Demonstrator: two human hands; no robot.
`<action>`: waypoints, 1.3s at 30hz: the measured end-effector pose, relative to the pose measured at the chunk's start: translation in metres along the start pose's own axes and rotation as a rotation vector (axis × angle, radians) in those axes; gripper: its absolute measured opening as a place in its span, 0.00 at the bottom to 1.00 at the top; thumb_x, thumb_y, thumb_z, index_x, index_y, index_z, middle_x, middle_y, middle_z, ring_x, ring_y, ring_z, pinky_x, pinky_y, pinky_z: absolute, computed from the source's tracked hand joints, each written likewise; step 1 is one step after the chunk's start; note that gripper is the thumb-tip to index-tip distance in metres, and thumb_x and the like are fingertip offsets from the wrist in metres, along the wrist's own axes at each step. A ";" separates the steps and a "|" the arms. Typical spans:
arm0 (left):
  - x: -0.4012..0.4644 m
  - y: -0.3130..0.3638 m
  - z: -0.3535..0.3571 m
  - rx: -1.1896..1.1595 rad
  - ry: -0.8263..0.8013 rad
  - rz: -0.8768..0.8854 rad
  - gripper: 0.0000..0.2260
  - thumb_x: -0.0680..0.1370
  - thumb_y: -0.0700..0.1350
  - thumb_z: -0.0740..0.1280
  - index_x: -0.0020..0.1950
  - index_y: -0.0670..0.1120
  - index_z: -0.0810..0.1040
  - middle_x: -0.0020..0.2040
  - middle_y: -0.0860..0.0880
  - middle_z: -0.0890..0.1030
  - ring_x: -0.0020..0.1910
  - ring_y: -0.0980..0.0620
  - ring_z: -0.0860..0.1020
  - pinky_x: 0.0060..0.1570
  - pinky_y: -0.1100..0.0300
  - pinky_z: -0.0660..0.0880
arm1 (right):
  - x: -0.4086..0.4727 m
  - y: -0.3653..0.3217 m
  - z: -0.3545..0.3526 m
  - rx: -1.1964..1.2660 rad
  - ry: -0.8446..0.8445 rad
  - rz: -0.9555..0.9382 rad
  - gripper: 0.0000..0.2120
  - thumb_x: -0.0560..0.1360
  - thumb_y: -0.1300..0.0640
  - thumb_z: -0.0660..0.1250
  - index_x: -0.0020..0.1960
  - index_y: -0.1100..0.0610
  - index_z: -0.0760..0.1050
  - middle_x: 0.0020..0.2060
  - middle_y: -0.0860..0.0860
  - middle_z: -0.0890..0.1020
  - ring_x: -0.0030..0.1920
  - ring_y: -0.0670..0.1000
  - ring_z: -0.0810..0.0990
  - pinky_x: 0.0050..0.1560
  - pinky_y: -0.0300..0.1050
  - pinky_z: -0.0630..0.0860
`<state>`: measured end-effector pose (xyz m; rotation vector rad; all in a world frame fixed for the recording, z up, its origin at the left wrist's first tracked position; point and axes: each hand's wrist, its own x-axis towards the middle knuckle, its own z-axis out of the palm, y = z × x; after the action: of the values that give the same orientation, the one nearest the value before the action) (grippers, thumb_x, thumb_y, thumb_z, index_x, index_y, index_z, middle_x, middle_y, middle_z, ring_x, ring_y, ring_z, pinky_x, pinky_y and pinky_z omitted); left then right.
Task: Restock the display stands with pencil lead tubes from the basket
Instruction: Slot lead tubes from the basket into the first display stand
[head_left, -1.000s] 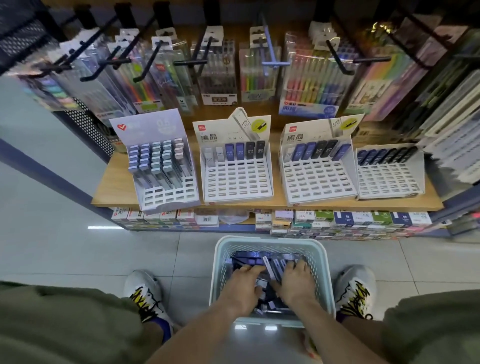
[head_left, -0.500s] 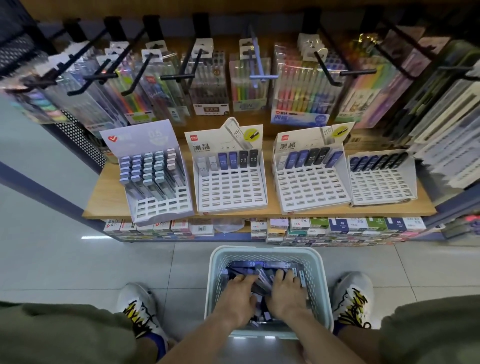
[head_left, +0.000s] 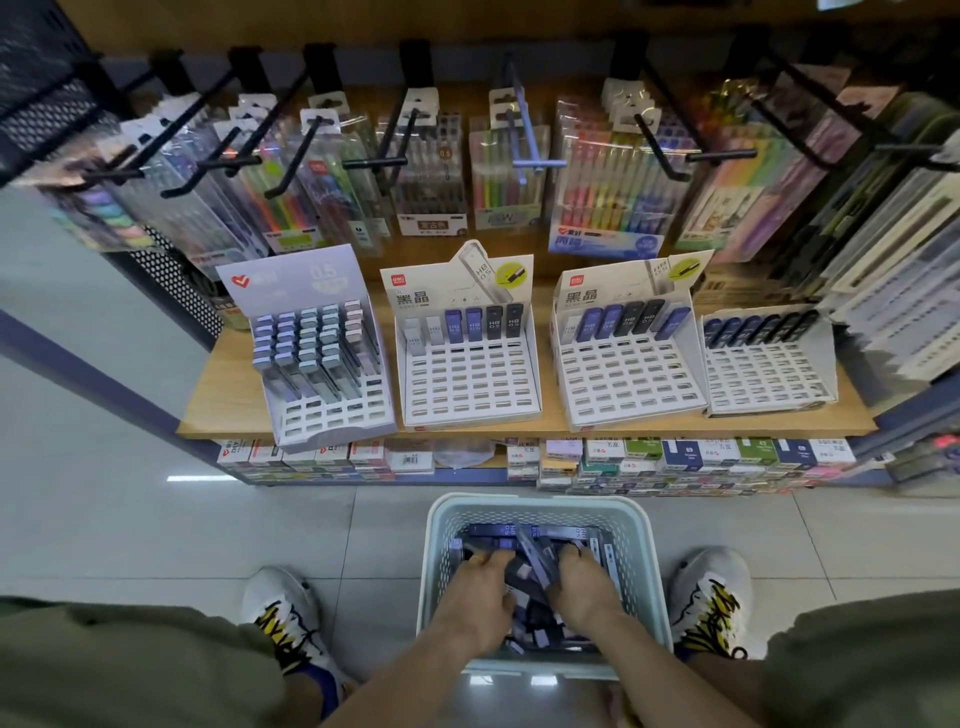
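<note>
Wooden shelf (head_left: 234, 410) carrying four white slotted display stands in a row. Leftmost stand (head_left: 322, 358): largely filled with grey lead tubes. Second stand (head_left: 467, 353) and third stand (head_left: 623, 353): only the back row holds tubes, pale, blue and black; the slots in front are vacant. Fourth stand (head_left: 769, 364): one back row of dark tubes. Above the stands, packs of pens (head_left: 608, 182) hang from black pegs; below the shelf, small boxes (head_left: 691, 457) are stacked. On the tiled floor (head_left: 156, 530), between two sneakers, stands a pale green basket (head_left: 540, 506) holding a loose heap of pencil lead tubes (head_left: 498, 532). Left hand (head_left: 478, 592) and right hand (head_left: 584, 587) both reach into the heap, fingers curled down among the tubes; whether either grips one cannot be told.
</note>
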<state>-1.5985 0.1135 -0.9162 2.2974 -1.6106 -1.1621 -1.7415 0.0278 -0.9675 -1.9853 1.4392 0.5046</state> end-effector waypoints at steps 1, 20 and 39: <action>-0.001 0.000 -0.001 -0.001 -0.003 -0.004 0.23 0.82 0.40 0.64 0.77 0.49 0.67 0.71 0.47 0.73 0.68 0.47 0.74 0.70 0.57 0.69 | 0.000 0.002 -0.002 0.030 -0.014 -0.008 0.13 0.79 0.58 0.65 0.61 0.61 0.70 0.63 0.59 0.73 0.59 0.60 0.78 0.57 0.49 0.75; 0.002 0.032 -0.030 -1.362 -0.184 -0.389 0.21 0.81 0.58 0.67 0.65 0.45 0.80 0.53 0.37 0.85 0.46 0.42 0.81 0.49 0.51 0.80 | -0.061 -0.045 -0.089 0.851 -0.369 -0.156 0.12 0.78 0.67 0.63 0.59 0.57 0.74 0.34 0.51 0.79 0.30 0.48 0.75 0.30 0.41 0.71; -0.036 0.068 -0.134 -1.729 -0.068 -0.395 0.16 0.86 0.43 0.57 0.39 0.42 0.70 0.31 0.45 0.70 0.28 0.48 0.68 0.33 0.55 0.72 | -0.109 -0.093 -0.213 1.648 -0.079 -0.057 0.13 0.81 0.65 0.59 0.60 0.70 0.77 0.44 0.58 0.73 0.41 0.53 0.73 0.41 0.49 0.77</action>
<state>-1.5707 0.0705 -0.7697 1.2392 0.1994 -1.6121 -1.7016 -0.0213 -0.7186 -0.6201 1.0347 -0.5426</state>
